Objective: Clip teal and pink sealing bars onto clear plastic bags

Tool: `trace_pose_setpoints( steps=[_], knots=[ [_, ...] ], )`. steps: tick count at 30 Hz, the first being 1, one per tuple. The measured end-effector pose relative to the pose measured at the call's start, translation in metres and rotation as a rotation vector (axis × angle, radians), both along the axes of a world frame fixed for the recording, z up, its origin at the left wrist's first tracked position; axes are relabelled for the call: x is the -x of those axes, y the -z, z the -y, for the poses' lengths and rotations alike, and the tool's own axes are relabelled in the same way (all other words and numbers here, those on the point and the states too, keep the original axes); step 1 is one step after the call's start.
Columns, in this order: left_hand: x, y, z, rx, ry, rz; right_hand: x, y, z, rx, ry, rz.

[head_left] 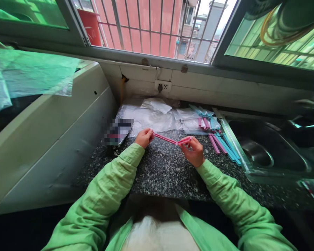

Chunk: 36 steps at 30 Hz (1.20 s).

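Now, pink clip [170,139] spanning left hand [144,137], right hand [193,151]

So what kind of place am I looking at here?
Most likely a home kitchen counter under a window: a speckled stone countertop, a steel sink to the right, and a barred window facing neighbouring buildings. Both hands hold a pink clip above the counter.

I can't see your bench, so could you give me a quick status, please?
Both hands, left hand and right hand, grip pink clip. Spare clips alongside. Counter ahead unobstructed.
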<state>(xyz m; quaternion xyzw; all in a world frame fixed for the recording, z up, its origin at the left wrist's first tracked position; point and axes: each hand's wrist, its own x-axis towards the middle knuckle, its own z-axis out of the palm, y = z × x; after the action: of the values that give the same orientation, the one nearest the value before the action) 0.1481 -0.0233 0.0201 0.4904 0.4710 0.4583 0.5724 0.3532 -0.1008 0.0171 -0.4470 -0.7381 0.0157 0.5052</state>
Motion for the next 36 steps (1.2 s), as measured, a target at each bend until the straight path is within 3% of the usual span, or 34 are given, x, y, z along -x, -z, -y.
trace_pose_setpoints(
  steps=[11,23,36],
  knots=[
    [-0.005,-0.002,0.006,-0.016,0.058,-0.039,0.000,0.003,0.000,-0.045,0.021,0.034],
    [-0.009,0.000,0.013,-0.044,0.164,-0.028,0.003,0.004,0.001,0.009,0.035,0.145],
    [-0.011,-0.003,0.017,-0.045,0.178,-0.025,0.007,0.007,0.001,0.028,0.065,0.298]
  ],
)
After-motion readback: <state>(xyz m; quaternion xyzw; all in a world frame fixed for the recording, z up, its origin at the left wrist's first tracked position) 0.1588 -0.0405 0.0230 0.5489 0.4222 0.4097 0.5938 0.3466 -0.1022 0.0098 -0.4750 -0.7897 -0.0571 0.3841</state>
